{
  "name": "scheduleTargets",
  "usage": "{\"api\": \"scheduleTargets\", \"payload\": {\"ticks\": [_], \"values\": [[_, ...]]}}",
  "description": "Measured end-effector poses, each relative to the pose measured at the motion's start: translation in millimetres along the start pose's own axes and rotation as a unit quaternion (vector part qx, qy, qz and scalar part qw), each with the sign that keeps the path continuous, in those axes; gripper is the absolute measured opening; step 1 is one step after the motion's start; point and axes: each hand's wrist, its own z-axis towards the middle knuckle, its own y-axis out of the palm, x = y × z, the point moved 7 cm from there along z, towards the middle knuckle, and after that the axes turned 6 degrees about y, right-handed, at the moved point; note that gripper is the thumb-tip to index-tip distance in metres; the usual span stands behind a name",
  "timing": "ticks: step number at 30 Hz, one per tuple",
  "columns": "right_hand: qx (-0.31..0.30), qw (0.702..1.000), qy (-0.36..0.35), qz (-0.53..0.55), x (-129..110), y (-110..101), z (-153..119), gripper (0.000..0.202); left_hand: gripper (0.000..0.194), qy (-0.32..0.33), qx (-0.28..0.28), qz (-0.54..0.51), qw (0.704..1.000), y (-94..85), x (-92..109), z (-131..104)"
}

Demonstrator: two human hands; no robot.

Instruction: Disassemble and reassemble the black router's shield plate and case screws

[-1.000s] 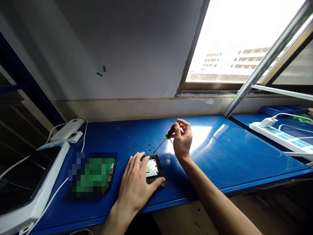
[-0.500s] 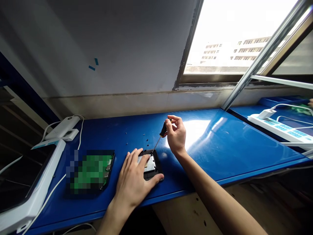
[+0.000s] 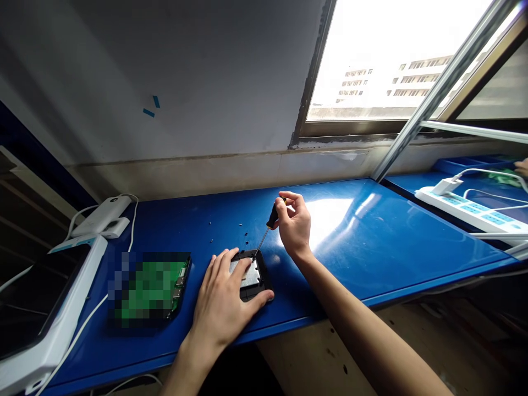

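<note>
A black plastic case (image 3: 266, 275) with a silvery metal plate (image 3: 251, 278) inside lies on the blue table. My left hand (image 3: 220, 289) spans its left side, thumb at the near right corner and fingers towards the far edge, holding it down. Between the bent fingers of my right hand (image 3: 295, 223) is a screwdriver (image 3: 272, 218) with a black and yellow handle. Its thin shaft slants down to the far edge of the plate; whether the tip sits in a screw is too small to tell. Several small dark screws (image 3: 246, 235) lie beyond the case.
Left of my hands lies a green circuit board (image 3: 152, 291), partly pixelated, in a dark tray. A white device with a dark screen (image 3: 37, 297) and cables stands farther left. At right are a metal post (image 3: 406, 137), a power strip (image 3: 470, 209) and another person's hand (image 3: 522, 166).
The whole view has shifted slightly. My hands, the case and the screwdriver keep nearly the same positions relative to each other. Another person's hand shows more at the right edge.
</note>
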Motion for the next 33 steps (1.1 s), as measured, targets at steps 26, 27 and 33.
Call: {"api": "scheduleTargets", "payload": {"ticks": [26, 27, 33], "values": [[0.030, 0.998, -0.028, -0.056, -1.3, -3.4, 1.9, 0.030, 0.057, 0.013, -0.006, 0.062, 0.998, 3.1, 3.5, 1.2], [0.031, 0.997, -0.029, -0.057, -1.7, -3.5, 2.1, 0.030, 0.056, 0.012, -0.006, 0.063, 0.998, 3.2, 3.4, 1.2], [0.038, 0.997, -0.032, -0.065, -2.2, -4.6, 1.9, 0.029, 0.047, 0.014, -0.004, 0.068, 0.998, 1.5, 5.7, 1.6]]}}
